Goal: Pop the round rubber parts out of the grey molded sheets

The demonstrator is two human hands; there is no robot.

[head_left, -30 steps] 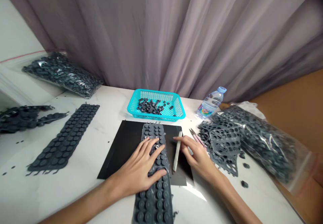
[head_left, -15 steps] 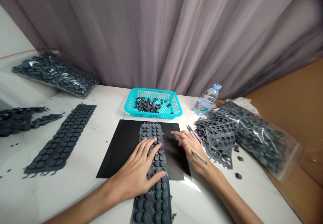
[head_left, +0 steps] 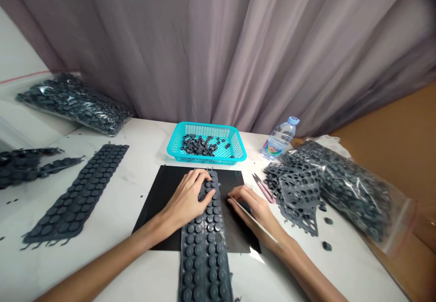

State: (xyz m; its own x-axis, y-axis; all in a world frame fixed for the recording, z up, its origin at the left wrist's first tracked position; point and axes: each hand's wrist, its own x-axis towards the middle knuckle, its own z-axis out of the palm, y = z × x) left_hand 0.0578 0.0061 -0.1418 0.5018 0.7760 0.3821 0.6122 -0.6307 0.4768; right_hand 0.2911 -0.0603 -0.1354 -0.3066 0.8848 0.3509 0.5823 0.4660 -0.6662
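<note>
A long grey rubber strip point(head_left: 206, 247) studded with round buttons lies lengthwise over a black mat point(head_left: 163, 193) in front of me. My left hand point(head_left: 189, 197) rests flat on the strip's far end, fingers stretched over the buttons. Just right of the strip, my right hand point(head_left: 252, 209) is closed round a thin white stick-like tool point(head_left: 254, 220). The tool's tip points toward the strip's right edge.
A turquoise basket point(head_left: 177, 145) holding loose grey buttons stands behind the mat. Small snips point(head_left: 263, 187), a water bottle point(head_left: 279, 138), punched-out rubber sheets point(head_left: 298, 190) and a plastic bag of parts point(head_left: 350, 188) lie right. More strips point(head_left: 75, 193) and another bag point(head_left: 73, 102) lie left.
My left hand slid up the strip to its far end. My right hand picked the white tool off the mat and now grips it, tip toward the strip.
</note>
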